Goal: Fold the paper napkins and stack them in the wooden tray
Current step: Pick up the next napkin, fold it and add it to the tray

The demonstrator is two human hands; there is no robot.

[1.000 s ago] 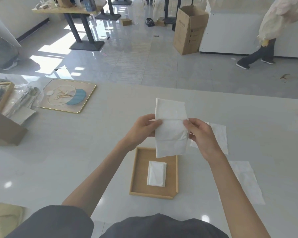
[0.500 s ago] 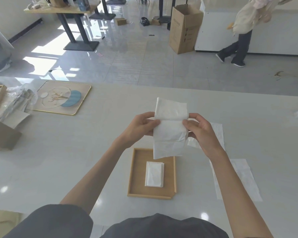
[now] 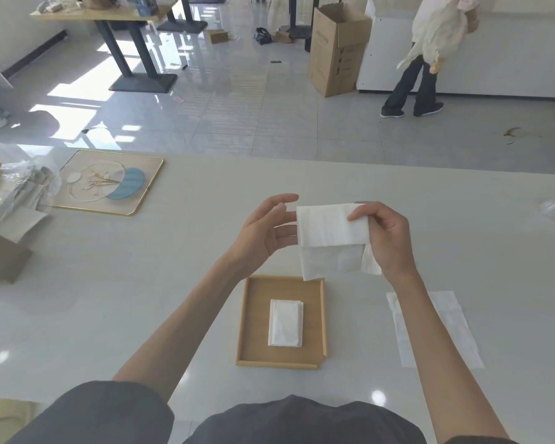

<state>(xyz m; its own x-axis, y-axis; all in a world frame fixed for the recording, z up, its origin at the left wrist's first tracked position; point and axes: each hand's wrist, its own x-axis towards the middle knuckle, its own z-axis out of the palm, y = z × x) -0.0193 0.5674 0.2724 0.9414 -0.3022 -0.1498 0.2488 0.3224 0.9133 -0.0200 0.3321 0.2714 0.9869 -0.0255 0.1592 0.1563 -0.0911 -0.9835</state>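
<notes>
Napkin-folding at a pale desk (image 3: 141,299), as I watched it through the head camera from my remote station. The right hand (image 3: 388,238) pinched a white paper napkin (image 3: 330,238) by its upper right corner, thumb on the near face and fingers curled behind it. The napkin hung in the air above the desk, doubled over so that a thicker upper flap lay across a thinner lower layer. In my view its bottom edge overlapped the far rim of the wooden tray (image 3: 243,322). The left hand (image 3: 263,232) was spread wide, fingers straight and holding nothing. Two of its fingertips met the napkin's left edge, while the forefinger stood apart above them.

The tray lay on the desk just in front of the person, between the two forearms. Near its middle a folded napkin (image 3: 285,323) lay flat, with bare wood around it on every side; I could not tell whether it was one sheet or several. To the right of the tray, partly under the right forearm, an unfolded napkin (image 3: 446,328) lay flat on the desk.

Far to the left I could see a gold-rimmed board (image 3: 109,182) with a blue shape on it, and beside it some crumpled plastic bags (image 3: 20,190). Beyond the desk, on the shiny tiled floor (image 3: 237,107), an open cardboard box (image 3: 337,49) stood upright, and another person (image 3: 430,43) in dark trousers stood near a white counter (image 3: 510,59).
</notes>
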